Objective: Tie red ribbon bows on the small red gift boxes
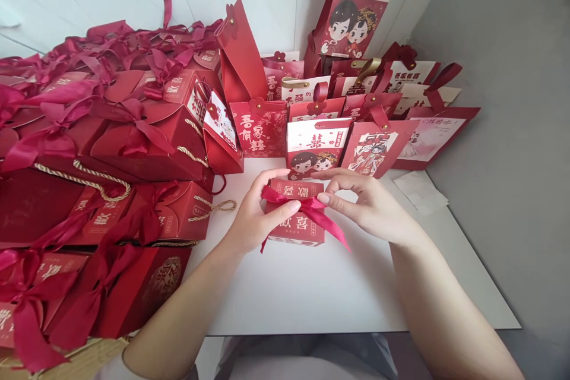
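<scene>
White tabletop (312, 297), red gift box (294, 228) lying on it, long axis pointing away from us, our left hand (258, 217) curled narrowly, holding its side, our right hand (374, 205) pinching its satin ribbon (332, 228).

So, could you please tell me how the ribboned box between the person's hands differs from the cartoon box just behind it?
The ribboned box has a crimson ribbon across its middle; the cartoon box has none there. The ribboned box carries pale lettering on red, while the cartoon box has red lettering on white above two cartoon figures. Both include red and printed characters.
</scene>
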Demonstrator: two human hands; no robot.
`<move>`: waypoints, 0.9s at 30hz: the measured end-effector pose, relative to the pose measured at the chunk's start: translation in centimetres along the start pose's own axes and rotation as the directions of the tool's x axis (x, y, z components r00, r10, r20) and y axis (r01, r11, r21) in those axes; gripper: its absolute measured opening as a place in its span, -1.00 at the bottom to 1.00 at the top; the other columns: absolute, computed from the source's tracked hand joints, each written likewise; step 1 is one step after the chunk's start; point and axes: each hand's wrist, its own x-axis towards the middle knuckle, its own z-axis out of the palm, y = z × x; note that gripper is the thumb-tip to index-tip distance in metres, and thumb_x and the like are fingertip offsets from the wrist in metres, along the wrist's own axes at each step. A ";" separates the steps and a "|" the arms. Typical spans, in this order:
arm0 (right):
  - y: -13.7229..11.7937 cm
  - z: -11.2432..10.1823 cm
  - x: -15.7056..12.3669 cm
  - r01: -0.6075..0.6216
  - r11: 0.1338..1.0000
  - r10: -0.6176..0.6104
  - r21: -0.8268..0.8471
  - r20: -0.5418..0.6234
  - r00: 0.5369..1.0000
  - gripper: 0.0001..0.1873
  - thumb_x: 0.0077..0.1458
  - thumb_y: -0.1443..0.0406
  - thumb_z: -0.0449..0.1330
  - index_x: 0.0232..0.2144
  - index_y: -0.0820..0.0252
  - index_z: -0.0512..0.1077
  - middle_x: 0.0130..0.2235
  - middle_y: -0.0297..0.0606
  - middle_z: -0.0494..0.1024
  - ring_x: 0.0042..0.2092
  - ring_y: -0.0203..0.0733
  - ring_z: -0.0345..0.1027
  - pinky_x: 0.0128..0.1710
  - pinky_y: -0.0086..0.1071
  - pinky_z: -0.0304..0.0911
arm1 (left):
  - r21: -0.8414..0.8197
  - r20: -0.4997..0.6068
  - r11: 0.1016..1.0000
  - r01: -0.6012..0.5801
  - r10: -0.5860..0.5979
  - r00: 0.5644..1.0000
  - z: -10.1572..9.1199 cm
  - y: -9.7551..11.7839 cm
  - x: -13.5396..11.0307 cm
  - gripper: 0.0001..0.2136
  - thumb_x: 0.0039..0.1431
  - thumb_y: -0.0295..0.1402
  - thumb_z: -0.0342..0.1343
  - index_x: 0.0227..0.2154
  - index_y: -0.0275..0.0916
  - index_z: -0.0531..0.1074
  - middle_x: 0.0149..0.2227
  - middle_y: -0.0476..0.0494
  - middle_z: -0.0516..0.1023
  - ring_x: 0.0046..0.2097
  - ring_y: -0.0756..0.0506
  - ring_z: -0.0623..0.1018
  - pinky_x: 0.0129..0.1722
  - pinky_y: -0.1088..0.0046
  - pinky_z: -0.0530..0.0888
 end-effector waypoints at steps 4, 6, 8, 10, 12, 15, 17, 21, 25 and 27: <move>0.4 0.4 0.2 0.054 0.997 -0.054 0.052 -0.006 0.999 -0.74 0.26 0.11 0.24 -0.40 0.11 0.48 0.01 -0.22 0.58 0.08 -0.07 0.45 0.06 -0.23 0.29 | 0.164 -0.041 0.981 -0.099 0.107 0.993 0.0 -0.3 0.3 -0.83 0.12 -0.23 0.31 -0.26 -0.15 0.55 0.00 -0.11 0.49 -0.04 -0.11 0.55 -0.06 0.43 0.49; 0.4 0.6 0.3 0.047 0.996 -0.046 0.070 -0.009 0.999 -0.74 0.28 0.11 0.22 -0.38 0.12 0.47 -0.01 -0.21 0.58 0.01 -0.10 0.47 -0.03 -0.26 0.32 | 0.210 -0.031 0.970 -0.119 0.128 0.991 -0.1 -0.4 0.4 -0.89 0.12 -0.27 0.30 -0.37 -0.18 0.56 0.02 -0.11 0.45 -0.01 -0.10 0.53 -0.02 0.43 0.46; 0.5 0.8 0.3 0.042 0.996 -0.041 0.079 -0.013 0.999 -0.74 0.30 0.11 0.20 -0.38 0.12 0.44 -0.03 -0.21 0.59 -0.01 -0.11 0.46 -0.06 -0.27 0.32 | 0.227 -0.009 0.967 -0.115 0.120 0.993 -0.2 -0.3 0.5 -0.91 0.13 -0.29 0.28 -0.37 -0.18 0.55 0.01 -0.10 0.43 -0.03 -0.09 0.53 -0.03 0.42 0.46; 0.5 1.0 0.3 0.043 0.995 -0.042 0.086 -0.022 0.999 -0.73 0.31 0.11 0.19 -0.38 0.13 0.41 -0.04 -0.21 0.59 -0.01 -0.11 0.45 -0.08 -0.27 0.33 | 0.262 0.000 0.956 -0.128 0.133 0.991 -0.2 -0.1 0.4 -0.93 0.13 -0.32 0.27 -0.38 -0.18 0.54 -0.02 -0.09 0.43 -0.04 -0.08 0.53 -0.03 0.40 0.46; 0.6 1.2 0.3 0.035 0.995 -0.032 0.090 -0.028 0.999 -0.73 0.32 0.12 0.17 -0.38 0.13 0.39 -0.04 -0.21 0.59 -0.02 -0.11 0.44 -0.11 -0.28 0.34 | 0.300 -0.002 0.943 -0.144 0.151 0.989 -0.2 0.0 0.4 -0.94 0.13 -0.34 0.27 -0.39 -0.18 0.53 -0.05 -0.08 0.44 -0.06 -0.08 0.53 -0.01 0.38 0.45; 0.8 1.2 0.4 0.011 0.994 -0.009 0.109 -0.018 1.000 -0.72 0.33 0.11 0.15 -0.38 0.13 0.36 -0.04 -0.22 0.58 -0.05 -0.12 0.44 -0.16 -0.30 0.34 | 0.341 0.002 0.929 -0.145 0.153 0.988 -0.2 0.1 0.4 -0.95 0.15 -0.35 0.25 -0.39 -0.18 0.53 -0.09 -0.06 0.44 -0.10 -0.06 0.53 -0.01 0.36 0.44; 1.0 1.2 0.4 -0.004 0.994 0.005 0.112 -0.008 1.000 -0.71 0.34 0.10 0.14 -0.38 0.13 0.36 -0.07 -0.23 0.58 -0.09 -0.14 0.44 -0.18 -0.30 0.33 | 0.360 0.012 0.923 -0.139 0.145 0.989 -0.1 0.1 0.4 -0.95 0.16 -0.35 0.24 -0.38 -0.17 0.53 -0.09 -0.05 0.44 -0.11 -0.05 0.53 -0.02 0.37 0.44; 1.1 1.3 0.5 -0.020 0.993 0.020 0.120 0.001 1.000 -0.70 0.35 0.09 0.13 -0.37 0.12 0.34 -0.19 -0.27 0.56 -0.23 -0.22 0.41 -0.22 -0.33 0.32 | 0.378 0.021 0.916 -0.134 0.137 0.990 -0.1 0.1 0.4 -0.96 0.17 -0.35 0.21 -0.37 -0.17 0.52 -0.08 -0.04 0.43 -0.14 -0.02 0.51 -0.11 0.42 0.44; 1.1 1.6 0.5 -0.069 0.988 0.071 0.140 -0.008 0.997 -0.68 0.34 0.06 0.12 -0.38 0.13 0.30 -0.30 -0.32 0.51 -0.37 -0.30 0.35 -0.33 -0.38 0.32 | 0.382 0.016 0.914 -0.137 0.142 0.990 0.0 0.1 0.2 -0.95 0.17 -0.36 0.20 -0.38 -0.18 0.50 -0.09 -0.03 0.43 -0.16 -0.01 0.51 -0.18 0.46 0.43; 1.2 1.8 0.5 -0.076 0.987 0.078 0.140 -0.013 0.997 -0.67 0.34 0.05 0.12 -0.37 0.13 0.31 -0.30 -0.32 0.51 -0.39 -0.31 0.34 -0.34 -0.38 0.31 | 0.378 0.010 0.916 -0.134 0.141 0.990 0.0 0.2 0.2 -0.96 0.17 -0.36 0.20 -0.38 -0.18 0.50 -0.09 -0.03 0.43 -0.18 -0.01 0.51 -0.20 0.46 0.43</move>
